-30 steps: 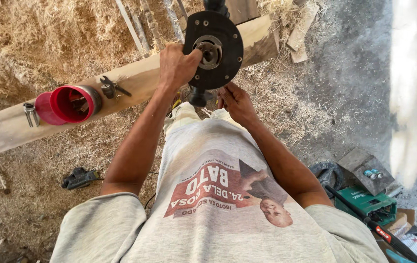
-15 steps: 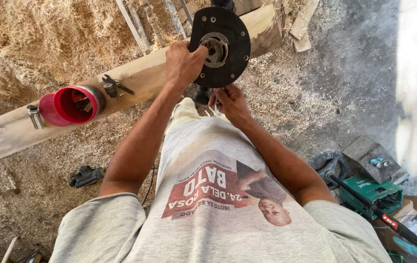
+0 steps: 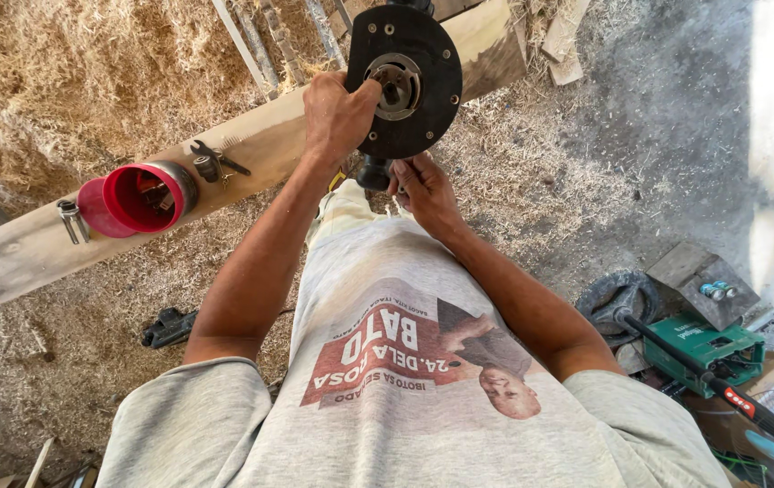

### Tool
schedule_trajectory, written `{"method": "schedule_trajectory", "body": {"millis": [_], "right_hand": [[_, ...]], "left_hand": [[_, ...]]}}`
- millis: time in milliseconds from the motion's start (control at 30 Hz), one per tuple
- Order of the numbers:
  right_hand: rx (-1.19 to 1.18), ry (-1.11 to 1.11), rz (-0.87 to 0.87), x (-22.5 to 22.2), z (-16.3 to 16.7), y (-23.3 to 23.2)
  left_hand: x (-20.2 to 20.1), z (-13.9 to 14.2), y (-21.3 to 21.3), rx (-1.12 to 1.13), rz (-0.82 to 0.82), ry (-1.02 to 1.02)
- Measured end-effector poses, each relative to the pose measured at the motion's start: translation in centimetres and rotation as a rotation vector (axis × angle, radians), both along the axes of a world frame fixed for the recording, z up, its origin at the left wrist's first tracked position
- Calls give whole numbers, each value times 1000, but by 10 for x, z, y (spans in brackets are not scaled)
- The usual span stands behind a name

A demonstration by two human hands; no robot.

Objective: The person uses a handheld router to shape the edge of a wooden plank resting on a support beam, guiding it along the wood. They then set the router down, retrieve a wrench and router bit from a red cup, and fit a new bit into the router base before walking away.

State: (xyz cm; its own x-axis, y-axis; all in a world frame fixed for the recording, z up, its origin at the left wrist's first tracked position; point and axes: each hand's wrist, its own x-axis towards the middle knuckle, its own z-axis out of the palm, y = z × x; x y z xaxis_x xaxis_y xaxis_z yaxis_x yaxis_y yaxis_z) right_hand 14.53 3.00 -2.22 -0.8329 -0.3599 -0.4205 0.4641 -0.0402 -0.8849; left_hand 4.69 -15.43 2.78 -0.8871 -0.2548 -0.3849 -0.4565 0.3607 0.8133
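A black router [image 3: 410,77] is turned base-up in front of me, its round base plate facing the camera with a metal collet in the middle. My left hand [image 3: 337,113] grips the left rim of the base, fingers reaching toward the collet. My right hand [image 3: 423,190] holds the tool's black knob below the base. A long wooden plank [image 3: 251,149] runs diagonally behind the router.
On the plank lie a red cup [image 3: 138,199] on its side with small parts, a metal wrench [image 3: 70,221] and black pliers [image 3: 215,161]. Sawdust covers the ground. A green tool box [image 3: 703,348], a coiled cord [image 3: 622,298] and a dark tool [image 3: 168,327] sit on the floor.
The view has shifted slightly and the router sits a bit higher in view. Both hands keep their hold on it; my left fingers have closed nearer to the collet.
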Motion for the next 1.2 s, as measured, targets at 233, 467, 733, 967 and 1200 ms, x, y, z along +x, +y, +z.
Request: {"method": "schedule_trajectory", "body": {"millis": [233, 467, 733, 967, 1200], "right_hand": [[-13, -16, -11, 0, 7, -7], [-27, -31, -28, 2, 12, -11], [-83, -84, -28, -3, 13, -9], [15, -43, -25, -5, 19, -10], [-7, -62, 2, -7, 17, -11]], "left_hand": [[0, -3, 0, 25, -5, -62], [-1, -9, 0, -20, -14, -25], [-2, -11, -2, -55, -37, 1], [-1, -10, -2, -25, -30, 13], [-2, -12, -3, 18, -30, -58]]}}
